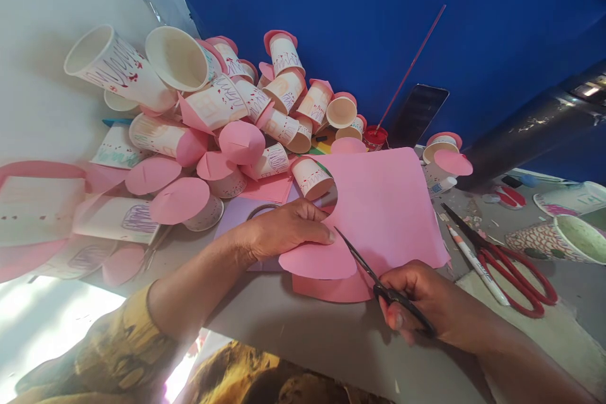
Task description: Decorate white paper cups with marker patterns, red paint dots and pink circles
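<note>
The grey table top (322, 341) carries, from 9 to 12 o'clock, a heap of white paper cups (227, 107) with scribbled bands, many capped with pink paper discs. At centre lies the rectangular pink paper sheet (388, 214), flat, under the cut. A half-round bite is already missing from its edge at 11 o'clock, and a rounded pink flap (317, 262) at its 8 o'clock corner is partly freed. Judging by the curve, this cut looks a little over halfway round, with the right-hand arc left to sever. The left hand (284, 230) rests on that flap, fingers nearly straight and together on top. Whether the thumb pinches from beneath cannot be told. The right hand (426, 306), at 4 o'clock, is clenched through the loops of the black-handled scissors (360, 259), whose blades stand parted in the paper and point to 10 o'clock. At 3 o'clock lie red-handled scissors (511, 271) and, just beside them, a white marker pen (476, 265).
</note>
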{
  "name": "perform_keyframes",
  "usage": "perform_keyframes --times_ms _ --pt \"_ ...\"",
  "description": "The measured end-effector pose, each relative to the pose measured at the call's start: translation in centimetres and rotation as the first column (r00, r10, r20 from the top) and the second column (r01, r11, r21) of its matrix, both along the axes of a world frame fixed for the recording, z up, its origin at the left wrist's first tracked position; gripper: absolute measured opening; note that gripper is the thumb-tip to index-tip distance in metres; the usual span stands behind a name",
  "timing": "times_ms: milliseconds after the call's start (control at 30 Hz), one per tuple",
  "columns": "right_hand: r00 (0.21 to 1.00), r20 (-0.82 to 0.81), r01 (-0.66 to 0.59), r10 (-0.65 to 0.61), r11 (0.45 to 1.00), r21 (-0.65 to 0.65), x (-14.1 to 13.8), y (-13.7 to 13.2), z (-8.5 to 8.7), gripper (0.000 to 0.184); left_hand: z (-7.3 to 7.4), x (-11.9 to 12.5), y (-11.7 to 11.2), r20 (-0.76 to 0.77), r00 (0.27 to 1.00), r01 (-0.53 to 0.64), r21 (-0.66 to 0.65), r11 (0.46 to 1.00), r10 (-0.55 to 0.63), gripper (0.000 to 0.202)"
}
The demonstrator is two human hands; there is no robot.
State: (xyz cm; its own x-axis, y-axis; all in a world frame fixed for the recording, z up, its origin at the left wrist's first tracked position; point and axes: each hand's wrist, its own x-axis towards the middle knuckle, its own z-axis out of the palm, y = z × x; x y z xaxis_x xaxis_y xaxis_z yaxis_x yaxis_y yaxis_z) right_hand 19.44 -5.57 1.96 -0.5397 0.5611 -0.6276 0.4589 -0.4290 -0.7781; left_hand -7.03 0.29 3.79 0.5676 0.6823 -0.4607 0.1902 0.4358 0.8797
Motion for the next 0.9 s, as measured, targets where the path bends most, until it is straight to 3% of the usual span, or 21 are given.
perform_keyframes --times_ms 267,567,900 --pt "1.0 -0.015 0.024 -0.025 0.999 -0.038 0.1 -0.1 -0.2 0.055 0.2 -0.3 0.2 0.021 0.999 0.042 -0.025 0.999 -0.041 0.023" --pt "0.996 -0.083 0.019 -0.02 1.0 -0.006 0.5 -0.1 -0.9 0.057 -0.2 -0.6 0.5 0.002 1.0 -0.012 0.007 1.0 0.012 0.028" --pt "0.998 -0.067 0.011 -0.014 0.999 -0.043 0.3 -0.1 -0.7 0.054 0.0 -0.3 0.4 0.005 1.0 0.008 0.019 1.0 -0.008 0.029"
